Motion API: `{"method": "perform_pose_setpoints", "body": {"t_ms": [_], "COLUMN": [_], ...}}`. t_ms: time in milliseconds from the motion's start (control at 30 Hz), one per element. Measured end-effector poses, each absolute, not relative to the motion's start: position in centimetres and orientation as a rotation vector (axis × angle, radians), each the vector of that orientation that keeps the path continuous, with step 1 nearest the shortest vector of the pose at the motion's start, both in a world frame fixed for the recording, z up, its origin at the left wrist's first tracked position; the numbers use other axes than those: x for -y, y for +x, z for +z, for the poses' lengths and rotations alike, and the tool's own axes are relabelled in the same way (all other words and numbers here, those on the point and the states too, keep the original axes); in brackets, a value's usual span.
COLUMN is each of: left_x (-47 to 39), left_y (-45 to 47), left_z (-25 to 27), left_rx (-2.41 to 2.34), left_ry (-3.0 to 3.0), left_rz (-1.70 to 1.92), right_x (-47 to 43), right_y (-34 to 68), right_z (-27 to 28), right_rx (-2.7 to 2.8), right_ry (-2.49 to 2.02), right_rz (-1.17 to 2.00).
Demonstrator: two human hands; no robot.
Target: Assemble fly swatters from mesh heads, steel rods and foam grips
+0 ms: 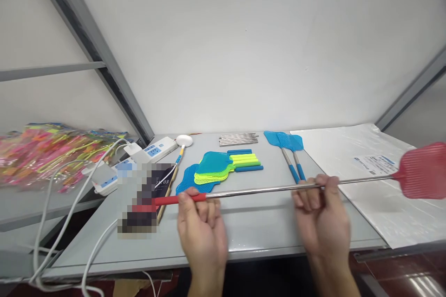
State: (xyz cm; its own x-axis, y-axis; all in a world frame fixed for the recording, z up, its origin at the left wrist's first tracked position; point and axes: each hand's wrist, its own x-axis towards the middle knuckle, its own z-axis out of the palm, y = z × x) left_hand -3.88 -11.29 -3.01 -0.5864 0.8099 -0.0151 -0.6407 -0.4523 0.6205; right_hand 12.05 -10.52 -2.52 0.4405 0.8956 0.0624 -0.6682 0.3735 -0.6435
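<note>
A red fly swatter (pixel 258 190) with a long metal telescopic rod spans the view above the table's front part. My left hand (pixel 202 222) is closed round its red handle. Further along, my right hand (pixel 320 218) grips the metal rod, and the red mesh head (pixel 423 171) sticks out to the right. Behind my left hand lies a pile of blue and yellow-green swatter heads (pixel 212 164), beside several coloured handle tubes (pixel 245 160). Two blue fly swatters (pixel 289 153) with short rods lie just beyond my right hand.
Several metal rods (pixel 239 139) lie near the wall. A white plastic bag (pixel 348 158) with a label covers the table's right side. At left are a partly pixelated phone (pixel 162 183), power strips (pixel 156 151), white cables (pixel 57 232) and bagged colourful items (pixel 52 158).
</note>
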Motion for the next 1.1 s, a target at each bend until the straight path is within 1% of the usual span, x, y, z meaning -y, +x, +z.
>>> {"method": "perform_pose_setpoints", "body": {"t_ms": [200,333,433,500,733,867,1100], "left_x": [12.1,11.9,11.4,11.2,10.7,10.8,10.6], "left_y": [-3.2,-5.5,-7.4,-8.1,-8.8,-9.8,-11.0], "left_z": [-2.7,-2.1,-2.0,-2.1,-2.2,-2.0,-2.0], "left_rx": [-0.692,-0.647,-0.661,-0.666,-0.654,-0.674,-0.701], "left_ry": [0.362,0.363,0.371,0.391,0.312,0.324,0.349], "left_rz": [2.095,2.14,2.229,2.216,2.185,2.229,2.247], "right_x": [11.0,10.2,9.6,9.4,9.0,8.6,9.1], "right_y": [9.6,11.9,14.5,15.8,15.3,15.2,15.8], "right_z": [-3.3,-3.5,-3.1,-2.9,-3.0,-3.2,-3.1], "right_rx": [0.477,0.501,0.409,0.356,0.258,0.247,0.414], "right_ry": [-0.609,-0.665,-0.597,-0.582,-0.545,-0.557,-0.672], "right_rz": [1.146,1.193,1.14,1.123,1.237,1.149,0.842]}}
